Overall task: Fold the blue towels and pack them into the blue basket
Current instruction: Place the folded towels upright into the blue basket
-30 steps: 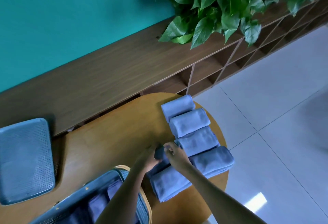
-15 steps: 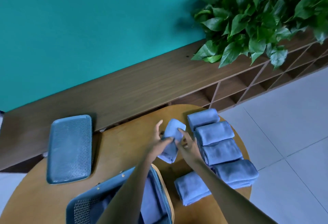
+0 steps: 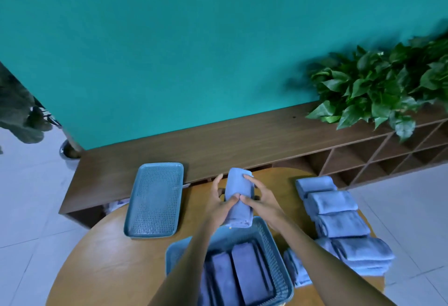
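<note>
I've got both hands on one folded towel [image 3: 238, 194], left hand [image 3: 219, 205] and right hand [image 3: 260, 202] with fingers curled round its sides, thumbs meeting on top, holding it just above the far rim of the basket [image 3: 264, 230]. My worry: the basket is already packed with towels, so a loose grip could let the fold spring open, or it could catch the rim going in.

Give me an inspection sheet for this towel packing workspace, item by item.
Surface: round wooden table, bare patches showing.
Job's things: folded blue towel held above the blue mesh basket, which has towels inside; row of folded blue towels on the right.
Clutter: blue perforated lid lying flat on the left.
Hands: left hand and right hand both grip the held towel.
Cables: nothing seen.
Surroundings: teal wall, low wooden shelf unit, leafy green plant, tiled floor.
</note>
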